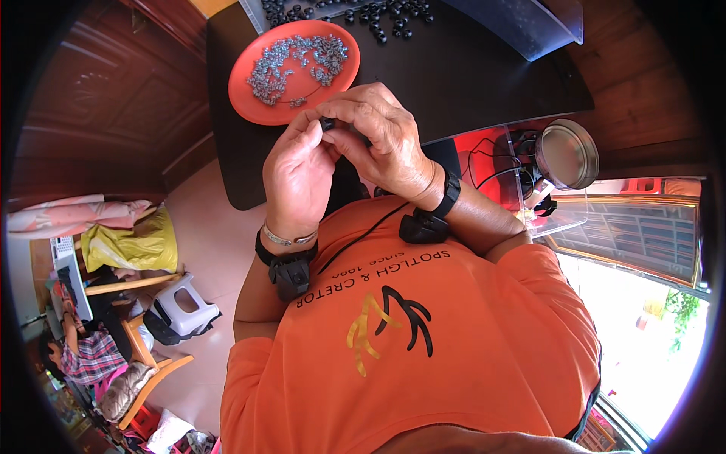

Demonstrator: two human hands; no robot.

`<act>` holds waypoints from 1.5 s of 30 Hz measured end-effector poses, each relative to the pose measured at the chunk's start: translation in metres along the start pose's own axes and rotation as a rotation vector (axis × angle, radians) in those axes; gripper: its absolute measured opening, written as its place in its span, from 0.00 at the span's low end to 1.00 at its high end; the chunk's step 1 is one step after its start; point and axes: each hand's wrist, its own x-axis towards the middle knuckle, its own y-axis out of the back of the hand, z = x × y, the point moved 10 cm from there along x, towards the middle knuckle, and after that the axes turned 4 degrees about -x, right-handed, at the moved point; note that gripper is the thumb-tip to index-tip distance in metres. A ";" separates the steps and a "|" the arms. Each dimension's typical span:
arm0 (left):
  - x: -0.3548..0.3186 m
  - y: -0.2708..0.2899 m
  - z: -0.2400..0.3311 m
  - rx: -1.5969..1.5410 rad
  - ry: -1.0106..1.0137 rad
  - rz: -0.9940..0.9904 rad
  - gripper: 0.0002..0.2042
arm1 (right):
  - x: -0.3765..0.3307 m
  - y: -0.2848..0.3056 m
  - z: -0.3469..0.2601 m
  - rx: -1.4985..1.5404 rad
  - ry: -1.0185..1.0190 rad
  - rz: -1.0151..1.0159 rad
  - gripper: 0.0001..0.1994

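A small black piece (327,123) sits between the fingertips of both my hands, above the near edge of the dark table (469,94). My left hand (299,175) pinches it from the left, palm turned up. From the right, my right hand (382,130) closes over it, and its fingers hide part of the piece. Just beyond my hands lies an orange-red plate (240,85), holding many small silvery metal parts, like springs or screws (270,69). Several round black pieces (382,21) are scattered on the table behind the plate.
A translucent plastic bin (541,30) stands at the far right of the table. Right of me are a clear box with a red interior (488,163) and a round tin (569,153). A grey-white stool (181,309) and a person in a plaid shirt (91,356) are at left.
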 end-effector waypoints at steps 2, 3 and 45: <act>0.000 -0.002 0.000 0.000 -0.009 0.002 0.18 | 0.000 0.001 -0.001 -0.020 0.013 0.012 0.19; 0.000 -0.002 0.001 0.001 -0.018 0.004 0.17 | -0.001 0.001 -0.001 -0.038 0.010 0.015 0.19; -0.007 0.036 0.028 -0.036 -0.025 0.166 0.12 | 0.159 0.146 0.098 -0.886 0.168 0.199 0.08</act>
